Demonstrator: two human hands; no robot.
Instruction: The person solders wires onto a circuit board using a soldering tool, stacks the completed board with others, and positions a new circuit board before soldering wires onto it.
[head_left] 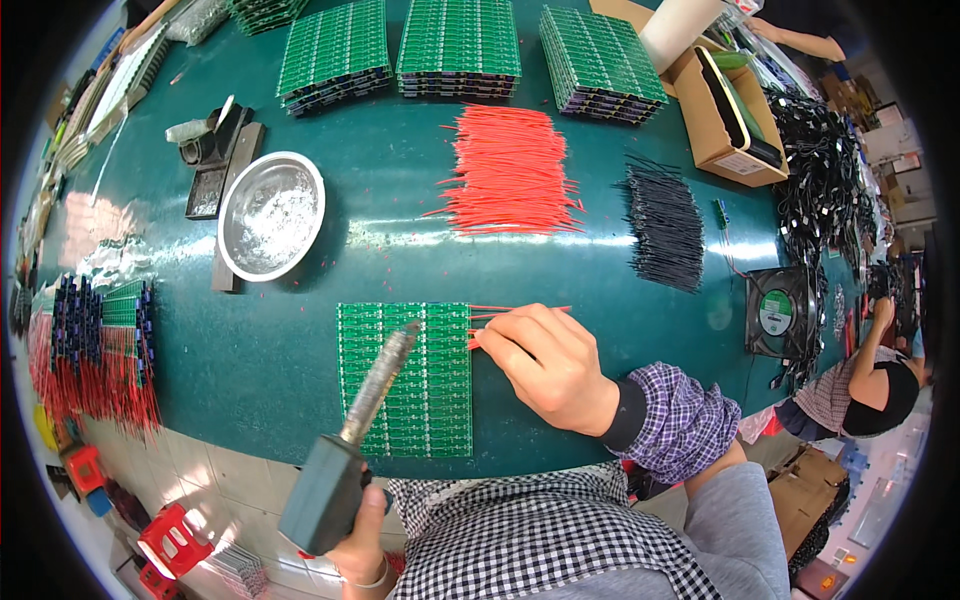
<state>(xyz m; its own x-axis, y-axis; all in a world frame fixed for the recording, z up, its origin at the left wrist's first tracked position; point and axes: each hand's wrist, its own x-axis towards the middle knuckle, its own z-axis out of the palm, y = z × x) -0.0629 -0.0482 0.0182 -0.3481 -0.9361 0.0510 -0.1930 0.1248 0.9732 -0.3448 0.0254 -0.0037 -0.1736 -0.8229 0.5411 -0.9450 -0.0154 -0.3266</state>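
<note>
A green circuit board panel (440, 400) lies flat at the table's near edge, right in front of me. My left hand (362, 545) is closed round the dark handle of a soldering iron (375, 390), whose metal tip is over the upper part of the panel. My right hand (548, 362) pinches a red wire (474, 339) at the panel's right edge. Just above these fingers, a couple of red wires (530, 308) stick out to the right from the panel's top rows. Whether the iron's tip touches the board I cannot tell.
Beyond the panel lie a pile of red wires (510, 170) and a bundle of black wires (665, 225). A metal bowl (232, 225) stands left. Stacked panels (458, 45) line the back. Wired boards (95, 340) sit far left; a fan (778, 312) and cardboard box (715, 140) are right.
</note>
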